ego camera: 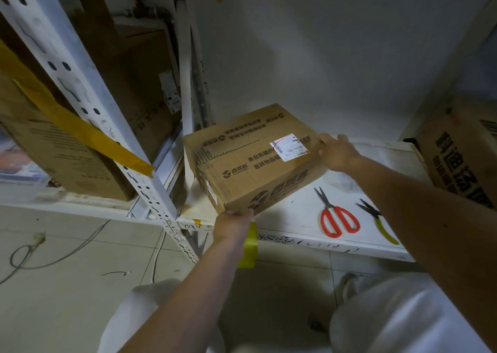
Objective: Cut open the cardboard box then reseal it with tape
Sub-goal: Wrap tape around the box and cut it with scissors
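head cam: the cardboard box (252,159) is sitting tilted at the left end of the white shelf (301,210), its near corner hanging out over the shelf's front edge. it's lying closed, with a white shipping label (289,147) stuck on the top flap and dark printing on the top and the front side. the left hand (232,222) is gripping the box's near bottom corner from underneath, fingers curling up onto the cardboard. the right hand (336,152) is holding the far right edge of the box, fingers wrapping over the top edge beside the label. red-handled scissors (336,215) are lying on the shelf near its front edge, right of the box and not touching it, and yellow-handled pliers (377,219) are lying just right of those. a bigger printed carton (462,153) is standing at the shelf's right end. a strip of yellow-green tape (248,245) is hanging off the front edge under the left hand.
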`<state>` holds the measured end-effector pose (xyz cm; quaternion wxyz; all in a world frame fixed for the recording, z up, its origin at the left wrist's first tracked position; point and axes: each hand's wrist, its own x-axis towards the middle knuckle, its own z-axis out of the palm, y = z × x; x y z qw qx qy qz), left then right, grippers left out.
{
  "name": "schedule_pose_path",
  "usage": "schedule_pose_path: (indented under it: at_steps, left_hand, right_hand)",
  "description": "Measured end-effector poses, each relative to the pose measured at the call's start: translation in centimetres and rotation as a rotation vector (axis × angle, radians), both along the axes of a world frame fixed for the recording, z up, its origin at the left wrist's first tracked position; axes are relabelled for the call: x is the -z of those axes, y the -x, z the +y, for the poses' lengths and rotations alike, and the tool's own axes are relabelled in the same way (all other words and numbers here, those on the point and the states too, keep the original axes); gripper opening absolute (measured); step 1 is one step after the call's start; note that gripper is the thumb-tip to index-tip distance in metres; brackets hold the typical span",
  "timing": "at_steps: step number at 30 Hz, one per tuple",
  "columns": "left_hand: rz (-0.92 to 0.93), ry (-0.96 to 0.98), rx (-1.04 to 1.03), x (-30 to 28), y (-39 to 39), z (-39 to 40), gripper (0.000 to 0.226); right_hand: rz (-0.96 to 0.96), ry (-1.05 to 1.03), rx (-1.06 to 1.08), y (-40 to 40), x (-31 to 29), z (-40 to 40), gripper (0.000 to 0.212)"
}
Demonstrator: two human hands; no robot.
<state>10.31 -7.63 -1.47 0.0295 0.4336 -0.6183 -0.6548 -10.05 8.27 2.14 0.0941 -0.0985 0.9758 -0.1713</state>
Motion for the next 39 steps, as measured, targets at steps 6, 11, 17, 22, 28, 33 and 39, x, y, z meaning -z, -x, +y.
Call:
schedule_pose_path:
  at_steps: [6, 11, 17, 22, 28, 33, 39]
  left_hand:
    - [0.036, 0.015, -0.122, 0.1, 0.3, -0.8, 0.016]
    - [0.019, 0.043, -0.145, -0.4, -0.3, -1.0, 0.023]
    - [0.020, 0.082, -0.166, -1.1, -0.8, -2.5, 0.009]
    - [0.024, 0.067, -0.057, -2.2, 0.1, -3.3, 0.009]
    - [0.078, 0.058, -0.104, -2.3, 1.7, -3.7, 0.013]
    - [0.065, 0.071, -0.172, -1.4, 2.2, -3.7, 0.037]
    - [0.028, 0.078, -0.246, 0.2, 3.2, -3.0, 0.028]
  right_hand:
    - [-0.035, -0.109, -0.220, 2.3, -0.7, -0.7, 0.037]
    - [-0.029, -0.057, -0.214, 1.9, -1.6, 1.5, 0.031]
    - [-0.151, 0.105, -0.137, -0.6, -2.2, 4.2, 0.022]
    - [-0.242, 0.133, -0.146, -2.3, -2.7, 5.0, 0.023]
    - [-0.034, 0.008, -0.028, -3.6, -0.4, 6.3, 0.024]
    - [-0.141, -0.390, -0.226, -7.7, 5.6, 8.6, 0.032]
    - [-0.049, -0.471, -0.249, -8.9, 8.3, 8.7, 0.033]
